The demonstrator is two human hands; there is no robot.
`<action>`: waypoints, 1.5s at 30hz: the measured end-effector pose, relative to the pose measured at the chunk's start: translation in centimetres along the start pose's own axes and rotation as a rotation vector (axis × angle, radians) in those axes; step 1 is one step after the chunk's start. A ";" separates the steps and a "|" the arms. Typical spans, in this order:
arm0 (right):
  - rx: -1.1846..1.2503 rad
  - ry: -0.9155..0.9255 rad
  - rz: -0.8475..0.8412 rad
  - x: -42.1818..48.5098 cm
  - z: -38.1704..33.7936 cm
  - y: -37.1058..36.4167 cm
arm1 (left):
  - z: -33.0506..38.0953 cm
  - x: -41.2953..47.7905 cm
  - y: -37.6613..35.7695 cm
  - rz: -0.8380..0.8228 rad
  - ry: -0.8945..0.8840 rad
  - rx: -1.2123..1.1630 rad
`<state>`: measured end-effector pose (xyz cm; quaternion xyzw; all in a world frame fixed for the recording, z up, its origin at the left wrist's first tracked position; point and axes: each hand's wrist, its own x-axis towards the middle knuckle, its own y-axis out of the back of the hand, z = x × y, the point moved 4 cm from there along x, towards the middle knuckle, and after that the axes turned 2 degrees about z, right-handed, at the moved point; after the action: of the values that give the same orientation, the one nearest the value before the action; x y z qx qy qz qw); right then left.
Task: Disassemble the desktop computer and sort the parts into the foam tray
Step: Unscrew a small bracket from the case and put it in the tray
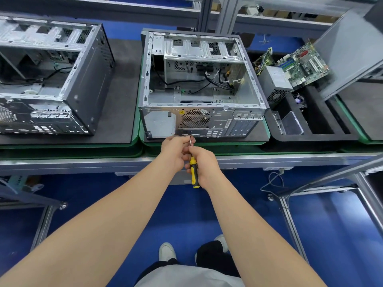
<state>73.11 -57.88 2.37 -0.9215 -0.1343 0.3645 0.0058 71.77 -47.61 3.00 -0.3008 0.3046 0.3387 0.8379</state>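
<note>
At centre frame the right hand (204,164) grips the yellow-and-black screwdriver (193,170) by its handle. The left hand (173,151) pinches the shaft near its tip, apparently just before the rear panel of the open computer case (161,121). At right, the black foam tray (315,137) holds a power supply (273,79) and a motherboard (302,65).

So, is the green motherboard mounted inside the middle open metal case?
No, the green motherboard lies outside the open metal case, to its right, beside the grey boxy power supply.
</note>
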 end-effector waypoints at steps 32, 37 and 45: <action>-0.128 0.165 0.291 10.8 -15.8 34.7 | -11.6 4.2 -37.7 -0.040 -0.064 0.137; -0.216 0.154 0.276 12.8 -17.1 36.3 | -11.5 6.6 -39.0 0.079 -0.125 0.190; -0.091 0.050 0.244 14.8 -17.4 37.0 | -11.2 7.3 -39.2 0.183 -0.321 0.483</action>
<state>104.15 -88.30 1.23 -0.9390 -0.0375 0.3330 -0.0770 102.00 -75.83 2.39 -0.0069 0.2658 0.3740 0.8885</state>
